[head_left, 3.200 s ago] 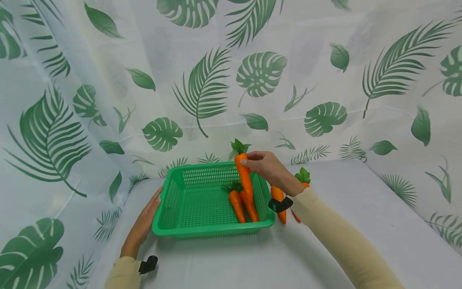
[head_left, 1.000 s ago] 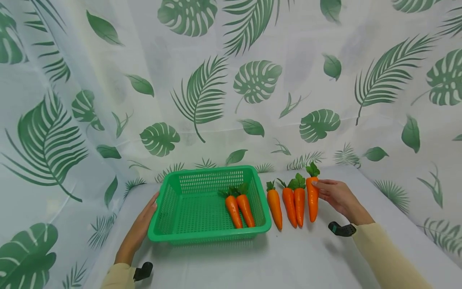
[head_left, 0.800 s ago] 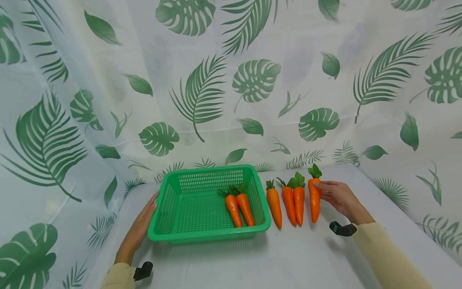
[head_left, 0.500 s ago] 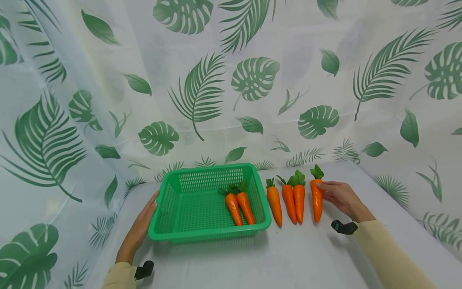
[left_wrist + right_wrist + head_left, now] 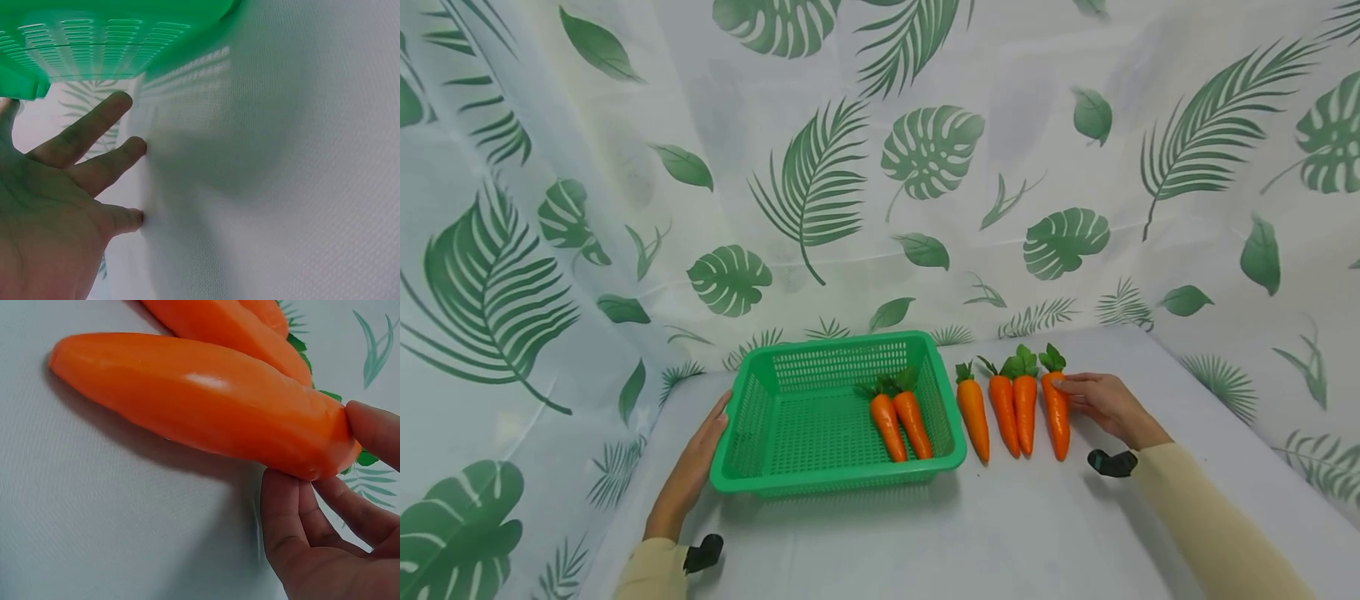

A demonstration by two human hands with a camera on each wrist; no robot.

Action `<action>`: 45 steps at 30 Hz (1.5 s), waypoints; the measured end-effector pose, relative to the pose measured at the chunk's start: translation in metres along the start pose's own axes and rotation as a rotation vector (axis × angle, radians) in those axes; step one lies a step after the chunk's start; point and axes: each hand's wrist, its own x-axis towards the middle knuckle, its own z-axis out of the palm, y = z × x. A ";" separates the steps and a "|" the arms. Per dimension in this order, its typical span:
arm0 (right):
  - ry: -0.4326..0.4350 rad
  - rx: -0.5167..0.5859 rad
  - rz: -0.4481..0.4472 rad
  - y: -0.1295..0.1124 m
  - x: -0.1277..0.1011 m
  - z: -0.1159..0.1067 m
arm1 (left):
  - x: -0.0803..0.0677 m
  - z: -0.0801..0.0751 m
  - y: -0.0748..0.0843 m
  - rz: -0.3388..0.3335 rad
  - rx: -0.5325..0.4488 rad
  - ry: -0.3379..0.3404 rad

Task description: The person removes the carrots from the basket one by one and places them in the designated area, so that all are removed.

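A green plastic basket (image 5: pixel 838 482) stands on the white table with two orange carrots (image 5: pixel 901 423) lying inside at its right. Several more carrots (image 5: pixel 1003 404) lie in a row just right of it. My right hand (image 5: pixel 1072 392) pinches the thick leafy end of the rightmost carrot (image 5: pixel 1057 417), which lies on the table. The right wrist view shows the thumb (image 5: pixel 375 428) on that carrot (image 5: pixel 200 400) and the other fingers (image 5: pixel 284 512) under its end. My left hand (image 5: pixel 700 454) rests with straight fingers against the basket's left wall; its spread fingers (image 5: pixel 81 134) lie beside the basket (image 5: pixel 119 37).
A leaf-printed white cloth covers the table (image 5: pixel 1000 533) and rises as a backdrop (image 5: pixel 880 167) behind and on both sides. Black wrist straps (image 5: pixel 1112 462) show on both sleeves. Bare cloth lies in front of the basket and to the far right.
The right hand has slid the rightmost carrot left until it lies close against the row. Earlier it lifted a carrot at the basket. The left hand has stayed put.
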 end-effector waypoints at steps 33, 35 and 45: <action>0.038 -0.186 -0.053 -0.005 0.013 0.023 | -0.002 0.004 0.002 0.008 -0.012 0.004; 0.046 -0.191 -0.050 -0.006 0.012 0.023 | -0.001 0.003 0.002 0.002 -0.007 0.005; 0.053 -0.141 -0.026 -0.009 0.009 0.022 | -0.002 0.002 0.006 -0.016 0.004 0.011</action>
